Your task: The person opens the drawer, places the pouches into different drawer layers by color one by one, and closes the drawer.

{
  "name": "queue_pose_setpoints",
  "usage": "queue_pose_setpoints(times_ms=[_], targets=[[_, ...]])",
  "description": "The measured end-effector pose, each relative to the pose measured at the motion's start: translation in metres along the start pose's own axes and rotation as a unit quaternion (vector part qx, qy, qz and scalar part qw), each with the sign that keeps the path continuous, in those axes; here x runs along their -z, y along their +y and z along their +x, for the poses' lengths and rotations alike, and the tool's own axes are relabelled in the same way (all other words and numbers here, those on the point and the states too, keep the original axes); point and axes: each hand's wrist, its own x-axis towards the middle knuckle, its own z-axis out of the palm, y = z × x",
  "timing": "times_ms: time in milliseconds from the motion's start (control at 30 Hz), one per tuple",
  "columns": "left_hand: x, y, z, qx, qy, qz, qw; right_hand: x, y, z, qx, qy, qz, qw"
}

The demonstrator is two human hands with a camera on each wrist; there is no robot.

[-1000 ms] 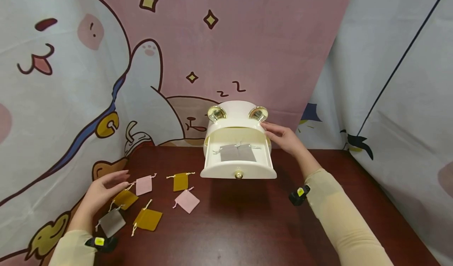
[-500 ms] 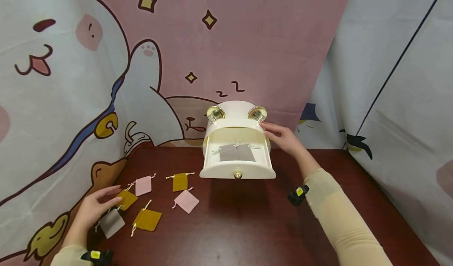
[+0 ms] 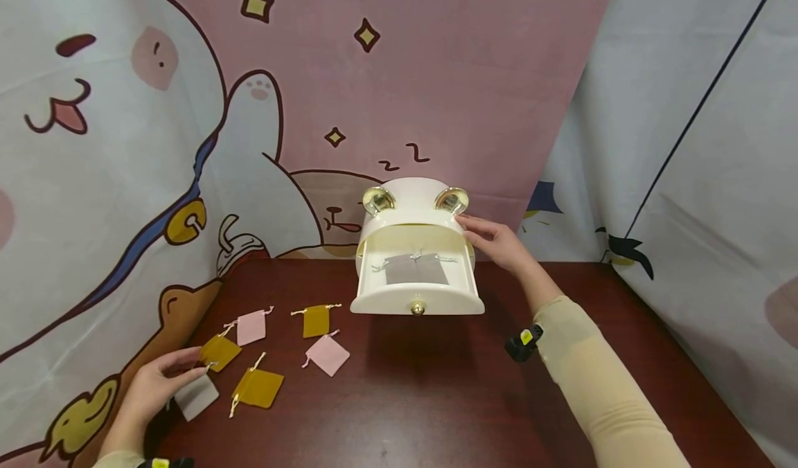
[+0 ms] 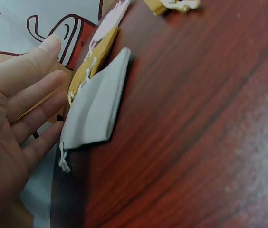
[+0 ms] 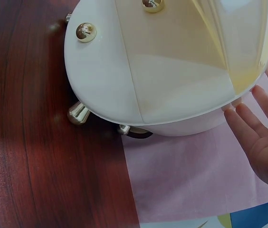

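My left hand (image 3: 152, 388) hovers at the table's left side, fingers loosely spread, beside a grey drawstring pouch (image 3: 198, 399). In the left wrist view the grey pouch (image 4: 96, 104) lies flat with its cord end toward the fingers, and no grip on it shows. A mustard pouch (image 3: 222, 352) lies just beyond those fingers. My right hand (image 3: 501, 245) touches the right side of a cream jewelry box (image 3: 414, 194) with extended fingers. The box's upper drawer (image 3: 418, 298) is pulled out, and grey pouches (image 3: 416, 271) lie inside it.
Further pouches lie left of the box: pink ones (image 3: 252, 327) (image 3: 328, 355) and mustard ones (image 3: 316, 321) (image 3: 260, 388). The box stands on short gold feet (image 5: 78, 114) on the dark red wooden table (image 3: 436, 412). A printed cloth (image 3: 474, 73) hangs behind.
My left hand has moved down and toward me, from near the pink and mustard pouches to the grey pouch. My right hand stays on the box.
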Motion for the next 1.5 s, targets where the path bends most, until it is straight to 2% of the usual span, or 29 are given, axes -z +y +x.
queue_pose_setpoints(times_ms=[233,567,700,867,933,1200,1367,1500], targets=[[0.005,-0.009,-0.001,0.015,-0.019,0.005,0.9997,0.000,0.000,0.000,0.003,0.002,-0.004,1.000],[0.004,-0.015,-0.004,0.042,-0.040,-0.039,0.9975,0.000,0.003,0.001,0.007,0.005,-0.009,1.000],[0.003,-0.015,-0.002,0.047,-0.044,-0.024,0.9976,0.000,0.003,0.002,0.004,0.005,-0.007,1.000],[0.001,-0.016,0.002,0.030,-0.047,0.023,0.9982,0.000,0.002,0.001,-0.003,0.004,-0.008,1.000],[0.000,-0.017,0.003,0.025,-0.042,0.029,0.9984,0.000,0.001,0.001,-0.004,0.003,-0.008,1.000],[-0.008,-0.020,0.003,0.004,-0.030,-0.010,0.9995,0.000,0.002,0.000,-0.004,0.003,-0.010,1.000],[-0.010,-0.021,0.004,-0.008,-0.017,-0.006,0.9998,0.000,0.003,0.001,-0.005,0.004,-0.010,1.000],[-0.014,-0.022,0.004,-0.016,0.007,-0.002,0.9998,0.000,0.002,0.001,-0.007,0.003,-0.008,1.000]])
